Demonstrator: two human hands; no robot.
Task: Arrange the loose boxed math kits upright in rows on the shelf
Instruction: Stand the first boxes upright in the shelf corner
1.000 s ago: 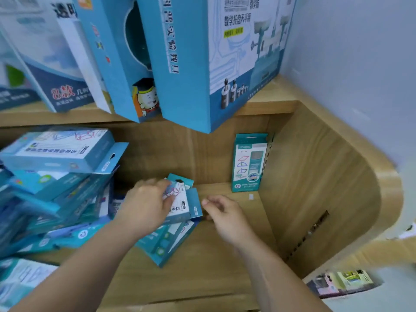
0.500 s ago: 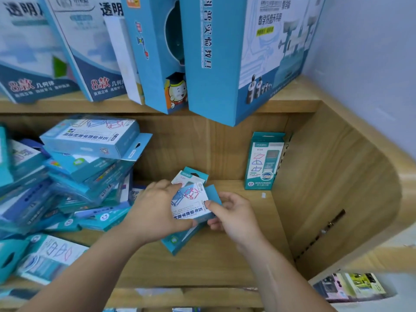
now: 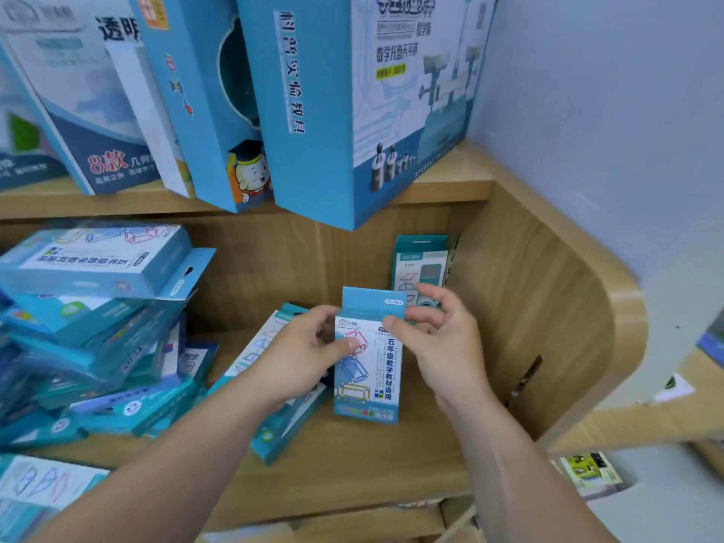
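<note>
I hold a small blue and white math kit box [image 3: 368,370] upright above the wooden shelf [image 3: 352,464], its printed front facing me. My left hand [image 3: 301,358] grips its left edge and my right hand [image 3: 438,346] pinches its upper right edge. One kit box [image 3: 421,264] stands upright in the back right corner, partly hidden behind my right hand. Another kit box [image 3: 274,421] lies flat under my left hand. A loose heap of kit boxes [image 3: 98,327] fills the shelf's left side.
Large blue boxes [image 3: 333,111] stand on the upper shelf [image 3: 450,182] and overhang its front edge above my hands. The curved wooden side panel [image 3: 548,327] closes the shelf on the right. Bare shelf board lies between the held box and that panel.
Both hands lifted a kit box off the flat ones and turned it upright, moving it to the right toward the standing box. The view also shifted closer.
</note>
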